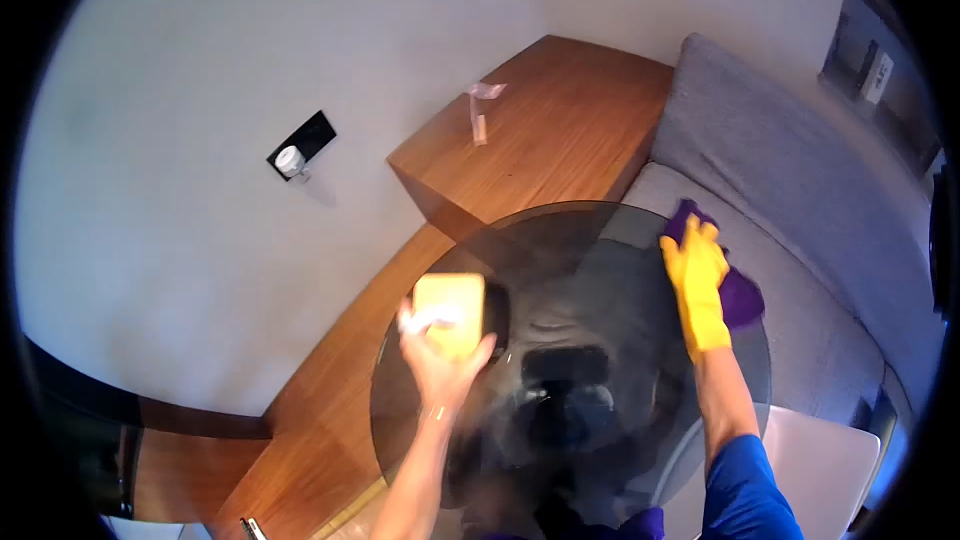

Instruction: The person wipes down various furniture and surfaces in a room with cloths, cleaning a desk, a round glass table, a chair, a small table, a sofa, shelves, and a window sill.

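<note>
My bare left hand (440, 355) grips a yellow box-like object (449, 312) above the left part of a round dark glass table (550, 240); glare hides its details. On my right hand (697, 285) is a yellow rubber glove. That hand presses a purple cloth (742, 298) at the table's right edge, and part of the cloth hangs past the rim. Its gloved fingers are bent over the cloth.
Behind the table stands a wooden cabinet (560, 110) with a small pinkish strip (480, 128) on top. A grey sofa (790, 180) runs along the right. A white chair (820, 450) is at lower right. The wall carries a black socket panel (318, 135).
</note>
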Available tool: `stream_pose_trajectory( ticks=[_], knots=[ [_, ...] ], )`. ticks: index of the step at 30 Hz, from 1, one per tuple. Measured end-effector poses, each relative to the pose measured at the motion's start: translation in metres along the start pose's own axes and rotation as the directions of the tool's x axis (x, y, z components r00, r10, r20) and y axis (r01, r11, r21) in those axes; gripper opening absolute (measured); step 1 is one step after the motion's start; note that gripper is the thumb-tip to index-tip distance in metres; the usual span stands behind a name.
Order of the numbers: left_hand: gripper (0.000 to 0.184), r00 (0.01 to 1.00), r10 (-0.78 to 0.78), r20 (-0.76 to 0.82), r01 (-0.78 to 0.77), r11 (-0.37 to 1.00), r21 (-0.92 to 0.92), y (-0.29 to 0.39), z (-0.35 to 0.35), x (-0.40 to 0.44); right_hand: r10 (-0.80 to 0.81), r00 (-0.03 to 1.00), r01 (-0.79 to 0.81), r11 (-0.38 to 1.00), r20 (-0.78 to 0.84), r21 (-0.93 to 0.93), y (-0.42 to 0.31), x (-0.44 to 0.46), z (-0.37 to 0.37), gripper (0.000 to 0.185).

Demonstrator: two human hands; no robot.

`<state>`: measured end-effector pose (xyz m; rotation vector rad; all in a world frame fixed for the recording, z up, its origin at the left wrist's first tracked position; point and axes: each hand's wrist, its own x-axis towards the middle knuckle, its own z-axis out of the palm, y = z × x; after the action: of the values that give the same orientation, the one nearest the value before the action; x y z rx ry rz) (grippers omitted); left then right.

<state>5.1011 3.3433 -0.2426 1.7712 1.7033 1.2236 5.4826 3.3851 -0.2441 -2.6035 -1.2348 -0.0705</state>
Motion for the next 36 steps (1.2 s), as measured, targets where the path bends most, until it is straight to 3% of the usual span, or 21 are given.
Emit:
stream_pose_trajectory(
  ticks=[2,6,9,10,12,13,16,18,19,20,21,22,24,26,27,30,31,33,34,35,36],
  knots=[
    [0.127,0.975,-0.178,-0.134,0.15,0.969,-0.197,0.009,-0.06,-0.047,-0.229,0.973,0.228,0.972,0.014,0.059,-0.071,0.005,0.026,0.064],
    [0.131,0.926,-0.238,-0.292,0.215,0.97,-0.11,0.014,-0.146,-0.113,-0.626,0.78,0.614,0.764,-0.002,0.197,-0.23,-0.062,0.036,0.054],
    [0.131,0.92,-0.143,-0.364,0.168,0.985,0.038,0.009,-0.19,-0.135,-0.923,0.36,0.864,0.386,0.137,0.322,-0.276,-0.171,0.011,0.042],
    [0.129,0.919,-0.065,-0.388,0.128,0.982,0.139,0.009,-0.204,-0.136,-0.972,0.236,0.904,0.221,0.004,0.366,-0.266,-0.218,0.01,0.035],
    [0.128,0.884,-0.17,-0.435,0.259,0.953,0.155,0.024,-0.227,-0.141,-0.966,-0.179,0.895,-0.081,0.187,0.438,-0.224,-0.3,-0.014,0.05],
    [0.127,0.892,-0.118,-0.436,0.204,0.966,0.157,0.02,-0.243,-0.144,-0.949,-0.309,0.815,-0.297,-0.061,0.498,-0.184,-0.333,-0.013,0.045],
    [0.119,0.901,0.0,-0.434,0.108,0.969,0.224,-0.006,-0.279,-0.164,-0.926,-0.262,0.703,-0.376,-0.272,0.604,-0.093,-0.301,-0.023,0.034],
    [0.12,0.904,0.082,-0.42,0.049,0.955,0.292,-0.041,-0.31,-0.186,-0.995,0.103,0.871,0.098,0.017,0.482,-0.078,-0.216,-0.063,0.033],
    [0.121,0.9,-0.114,-0.421,0.193,0.969,0.152,-0.039,-0.322,-0.185,-0.918,0.387,0.859,0.394,0.088,0.326,-0.08,-0.169,-0.073,0.033],
    [0.102,0.877,-0.129,-0.462,0.331,0.859,0.389,0.016,-0.304,-0.175,-0.766,0.642,0.748,0.635,0.034,0.192,-0.071,-0.121,-0.068,0.034],
    [0.111,0.852,-0.228,-0.47,0.376,0.892,0.249,0.01,-0.312,-0.179,-0.549,0.833,0.553,0.828,-0.072,0.093,-0.056,-0.074,-0.042,0.036],
    [0.121,0.822,-0.327,-0.467,0.417,0.903,0.103,0.0,-0.318,-0.19,-0.407,0.876,0.45,0.883,-0.258,0.136,-0.018,-0.025,0.002,0.039],
    [0.114,0.869,-0.207,-0.449,0.292,0.947,0.13,-0.022,-0.327,-0.202,0.014,0.986,-0.017,1.0,-0.164,-0.015,-0.028,0.007,0.027,0.047],
    [0.102,0.8,-0.298,-0.521,0.504,0.805,0.314,-0.029,-0.316,-0.212,-0.268,0.963,0.268,0.963,-0.012,0.032,-0.089,-0.048,0.001,0.046],
    [0.119,0.822,-0.354,-0.446,0.352,0.932,-0.09,-0.043,-0.308,-0.207,-0.466,0.884,0.463,0.884,0.042,0.063,-0.117,-0.087,-0.005,0.044],
    [0.116,0.901,-0.214,-0.378,0.2,0.977,-0.077,-0.05,-0.287,-0.182,-0.94,0.34,0.927,0.338,0.016,0.163,-0.154,-0.213,-0.021,0.041],
    [0.116,0.902,-0.259,-0.345,0.239,0.966,-0.099,-0.041,-0.287,-0.176,-0.955,0.202,0.952,0.244,0.217,0.186,-0.149,-0.256,-0.049,0.042],
    [0.116,0.912,-0.189,-0.365,0.155,0.981,-0.119,-0.042,-0.303,-0.171,-0.99,-0.061,0.869,-0.117,-0.13,0.481,-0.074,-0.294,-0.06,0.047],
    [0.116,0.913,-0.163,-0.373,0.123,0.984,-0.13,-0.045,-0.31,-0.172,-0.997,-0.062,0.877,-0.035,0.042,0.479,-0.037,-0.294,-0.068,0.049],
    [0.116,0.916,-0.143,-0.374,0.111,0.988,-0.105,-0.055,-0.324,-0.178,-0.871,0.212,0.826,0.402,0.443,0.396,-0.009,-0.293,-0.071,0.047],
    [0.116,0.88,-0.251,-0.402,0.205,0.967,-0.154,-0.049,-0.333,-0.181,-0.848,0.348,0.854,0.463,0.4,0.237,0.01,-0.274,-0.093,0.044]
  ],
)
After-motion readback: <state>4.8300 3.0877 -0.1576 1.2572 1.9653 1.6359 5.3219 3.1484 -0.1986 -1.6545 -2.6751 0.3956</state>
